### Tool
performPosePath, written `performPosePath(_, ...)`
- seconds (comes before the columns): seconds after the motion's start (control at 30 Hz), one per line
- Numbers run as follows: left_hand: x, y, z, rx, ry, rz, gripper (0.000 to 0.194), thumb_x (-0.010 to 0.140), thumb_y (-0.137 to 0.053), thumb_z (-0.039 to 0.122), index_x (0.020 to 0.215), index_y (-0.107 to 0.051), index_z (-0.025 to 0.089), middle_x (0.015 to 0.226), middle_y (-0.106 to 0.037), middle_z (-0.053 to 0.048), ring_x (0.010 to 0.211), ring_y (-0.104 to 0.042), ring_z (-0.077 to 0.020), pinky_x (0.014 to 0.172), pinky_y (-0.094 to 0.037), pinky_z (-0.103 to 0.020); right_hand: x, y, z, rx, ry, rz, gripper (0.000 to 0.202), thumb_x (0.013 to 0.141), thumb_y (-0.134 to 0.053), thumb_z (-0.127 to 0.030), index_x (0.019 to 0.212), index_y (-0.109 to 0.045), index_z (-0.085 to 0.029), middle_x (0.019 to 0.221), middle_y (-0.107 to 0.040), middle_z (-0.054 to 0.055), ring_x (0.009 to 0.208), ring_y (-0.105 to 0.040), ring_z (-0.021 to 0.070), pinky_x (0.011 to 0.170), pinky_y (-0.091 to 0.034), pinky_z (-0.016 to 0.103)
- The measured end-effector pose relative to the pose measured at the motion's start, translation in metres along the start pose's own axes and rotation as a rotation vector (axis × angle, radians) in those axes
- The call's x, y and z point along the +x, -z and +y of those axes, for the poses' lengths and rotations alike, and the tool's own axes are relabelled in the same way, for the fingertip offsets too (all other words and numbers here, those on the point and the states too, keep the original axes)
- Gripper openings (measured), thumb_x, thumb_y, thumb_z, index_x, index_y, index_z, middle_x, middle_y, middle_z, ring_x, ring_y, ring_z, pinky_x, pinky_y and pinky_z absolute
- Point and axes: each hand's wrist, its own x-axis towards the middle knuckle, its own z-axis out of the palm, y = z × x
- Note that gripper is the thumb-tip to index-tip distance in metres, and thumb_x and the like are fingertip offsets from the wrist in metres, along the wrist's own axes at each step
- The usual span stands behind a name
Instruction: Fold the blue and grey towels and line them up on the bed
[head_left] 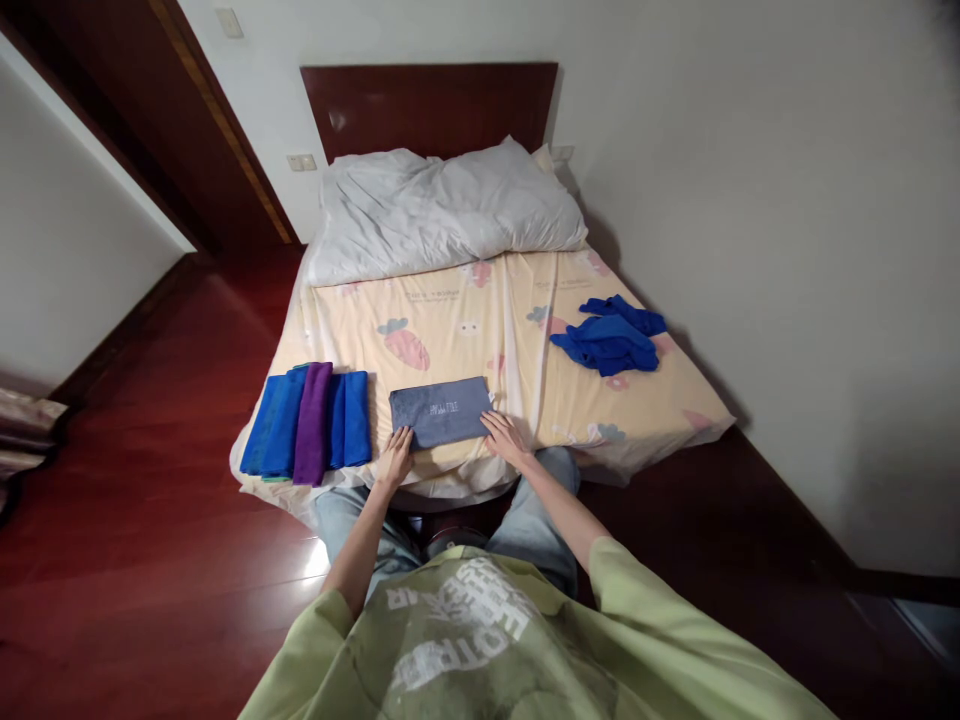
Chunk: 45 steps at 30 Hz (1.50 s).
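A grey towel [441, 412], folded into a flat rectangle with pale lettering on top, lies on the bed in front of me. At its near left corner rests my left hand [395, 458], fingers stretched out with their tips on the cloth. My right hand [506, 438] touches the near right end, its fingers laid over the edge and apart. Left of the grey towel are folded blue towels [271, 425] with a folded purple towel [313, 425] across them. A crumpled heap of blue cloth [611, 340] sits on the right side of the bed.
The bed has a yellow patterned sheet [450, 345]. A white quilt [442, 215] is bunched below the dark wooden headboard [431, 105]. To the right stands a wall [772, 250]; dark red floor [142, 520] and a door [142, 110] are on the left.
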Motion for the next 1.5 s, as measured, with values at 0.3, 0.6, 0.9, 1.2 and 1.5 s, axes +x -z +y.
performPosePath(0.3, -0.021, 0.003, -0.006, -0.060, -0.021, -0.026, 0.067, 0.077, -0.041, -0.004, 0.137, -0.061, 0.016, 0.146, -0.059, -0.015, 0.141, -0.051, -0.0252, 0.124, -0.031, -0.048, -0.020, 0.006, 0.006, 0.065, 0.012, -0.027, 0.057, 0.082, -0.049, -0.006, 0.134, -0.068, -0.022, 0.139, -0.066, 0.009, 0.139, -0.053, 0.0264, 0.119, -0.038, 0.052)
performPosePath(0.6, -0.016, 0.013, -0.005, -0.443, 0.325, 0.167, 0.041, 0.090, -0.050, 0.020, 0.128, -0.063, 0.020, 0.121, -0.072, -0.010, 0.113, -0.068, -0.0240, 0.101, -0.053, -0.037, -0.013, -0.002, 0.014, 0.436, -0.368, 0.186, 0.034, 0.083, -0.059, -0.033, 0.111, -0.071, -0.019, 0.106, -0.074, 0.011, 0.101, -0.069, 0.0265, 0.093, -0.056, 0.041)
performPosePath(0.9, 0.010, 0.015, -0.007, -0.418, 0.461, 0.231, 0.031, 0.094, -0.053, 0.030, 0.122, -0.062, 0.019, 0.098, -0.073, -0.010, 0.083, -0.071, -0.0228, 0.080, -0.053, -0.032, 0.011, -0.004, 0.020, 0.542, -0.464, 0.233, 0.040, 0.081, -0.060, -0.048, 0.107, -0.069, -0.019, 0.093, -0.075, 0.009, 0.085, -0.070, 0.0254, 0.079, -0.056, 0.035)
performPosePath(1.2, 0.014, 0.007, -0.014, -0.374, 0.495, 0.220, 0.026, 0.092, -0.056, 0.028, 0.115, -0.066, 0.019, 0.098, -0.075, -0.012, 0.086, -0.073, -0.0251, 0.081, -0.054, -0.033, 0.020, -0.014, 0.028, 0.536, -0.521, 0.233, 0.034, 0.077, -0.066, -0.051, 0.092, -0.069, -0.021, 0.087, -0.076, 0.008, 0.084, -0.072, 0.0256, 0.075, -0.057, 0.035)
performPosePath(1.5, 0.016, 0.003, -0.015, -0.331, 0.486, 0.232, 0.029, 0.093, -0.056, 0.028, 0.117, -0.066, 0.015, 0.102, -0.073, -0.015, 0.088, -0.072, -0.0261, 0.085, -0.053, -0.035, 0.025, -0.017, 0.027, 0.399, -0.568, 0.251, 0.030, 0.076, -0.072, -0.047, 0.091, -0.070, -0.022, 0.084, -0.076, 0.009, 0.080, -0.072, 0.0260, 0.072, -0.055, 0.034)
